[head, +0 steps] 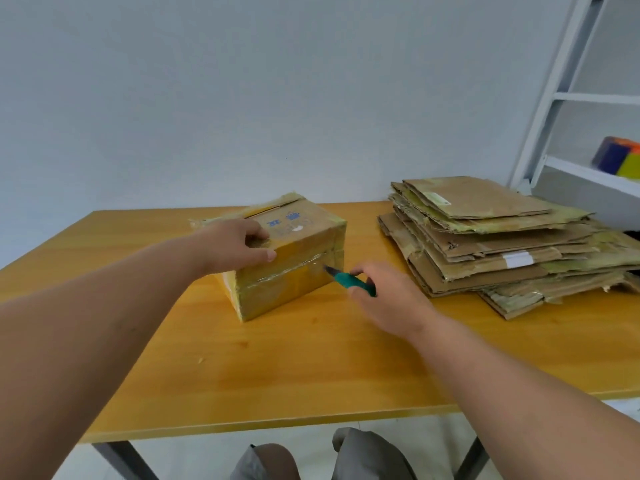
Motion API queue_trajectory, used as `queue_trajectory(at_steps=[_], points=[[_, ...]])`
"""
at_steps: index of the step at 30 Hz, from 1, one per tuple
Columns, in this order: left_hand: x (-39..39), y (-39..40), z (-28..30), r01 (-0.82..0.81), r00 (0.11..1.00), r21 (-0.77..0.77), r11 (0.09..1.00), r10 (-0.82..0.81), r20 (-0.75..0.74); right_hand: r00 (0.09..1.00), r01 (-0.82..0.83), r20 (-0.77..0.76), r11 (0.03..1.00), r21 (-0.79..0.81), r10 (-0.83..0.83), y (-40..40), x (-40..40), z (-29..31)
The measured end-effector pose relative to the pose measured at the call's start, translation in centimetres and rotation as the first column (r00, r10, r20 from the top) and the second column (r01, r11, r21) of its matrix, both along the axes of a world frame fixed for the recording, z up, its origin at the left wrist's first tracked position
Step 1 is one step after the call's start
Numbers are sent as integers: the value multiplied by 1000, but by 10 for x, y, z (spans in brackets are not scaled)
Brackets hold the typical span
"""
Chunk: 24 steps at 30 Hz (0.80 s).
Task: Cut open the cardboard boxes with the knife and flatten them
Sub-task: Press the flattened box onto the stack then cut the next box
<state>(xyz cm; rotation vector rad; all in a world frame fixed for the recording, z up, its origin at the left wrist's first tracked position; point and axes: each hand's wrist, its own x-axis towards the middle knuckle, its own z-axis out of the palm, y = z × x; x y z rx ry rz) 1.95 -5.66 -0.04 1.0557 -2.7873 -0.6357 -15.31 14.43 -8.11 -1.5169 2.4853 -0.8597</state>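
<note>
A taped cardboard box point(298, 268) with blue print on its top lies tilted on the wooden table point(277, 368), a flap at its far end partly lifted. My left hand point(235, 245) grips the box's near top edge, thumb along the front face. My right hand point(384, 296) holds a green-handled knife point(349, 279). The blade tip points left at the taped seam on the box's front face, near its right corner.
A tall pile of flattened cardboard point(502, 244) lies at the table's right back. A white metal shelf frame point(561, 109) stands behind it with a coloured block point(616, 161) on a shelf. The table's front edge runs just above my knees point(322, 459).
</note>
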Motion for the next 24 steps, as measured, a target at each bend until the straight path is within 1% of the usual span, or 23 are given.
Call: queue_trajectory(at_steps=[2, 4, 8, 16, 20, 22, 24], points=[[4, 0, 1, 27, 1000, 70, 997, -26, -8, 994, -102, -34, 995, 22, 102, -9, 12, 0], [5, -1, 0, 35, 999, 103, 994, -34, -12, 978, -196, -64, 980, 41, 199, -20, 25, 1], [7, -1, -1, 46, 999, 89, 995, -47, 4, 937, -302, -157, 950, 84, 312, -39, 45, 3], [5, -2, -6, 77, 997, 13, 997, -77, 31, 911, -334, -224, 938, 93, 346, -52, 54, 5], [6, -4, -7, 64, 992, -149, 987, -46, 120, 899, -342, -257, 935, 94, 355, -53, 55, 6], [6, -4, -7, 63, 991, -140, 988, -46, 126, 895, -343, -271, 935, 94, 355, -53, 55, 8], [6, -4, -6, 67, 993, -85, 994, -58, 103, 888, -346, -290, 934, 94, 358, -54, 55, 8]])
